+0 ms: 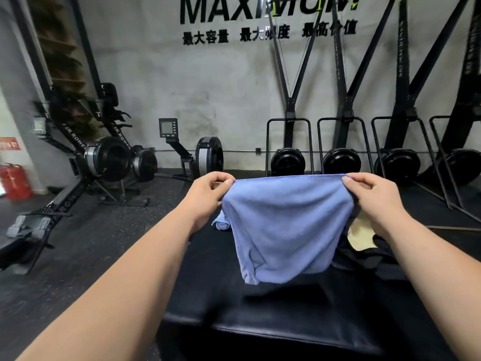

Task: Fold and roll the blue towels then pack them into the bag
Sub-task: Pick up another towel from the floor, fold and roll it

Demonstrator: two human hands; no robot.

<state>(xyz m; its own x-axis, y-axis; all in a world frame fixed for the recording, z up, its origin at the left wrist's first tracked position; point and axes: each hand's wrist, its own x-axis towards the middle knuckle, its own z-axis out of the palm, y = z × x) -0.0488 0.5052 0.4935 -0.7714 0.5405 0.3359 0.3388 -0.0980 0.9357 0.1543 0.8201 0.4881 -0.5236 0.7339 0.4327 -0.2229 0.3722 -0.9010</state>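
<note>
a blue towel [286, 225] is held up in the air over a black padded bench [260, 321], with its top hem stretched between both hands. the top left corner is pinched by the left hand [208, 195], with thumb and curled fingers clamped on the cloth. the top right corner is gripped in the same way by the right hand [374, 196]. the hands are held well apart, so the hem is drawn almost straight. the rest of the towel is left hanging and is bunched at its lower left corner. whether its lower edge touches the bench cannot be told. a second blue towel, rolled [221, 224], is laid on the bench just beside the left wrist and is partly hidden by the hanging cloth. a dark fabric thing [364, 259] with a pale cream part is seen on the bench below the right wrist; whether it is the bag cannot be told. rowing machines [104, 162] are set on the floor to the left, and a red fire extinguisher [15, 181] is seen at the left edge. the grey wall [221, 82] behind is marked with black lettering.
</note>
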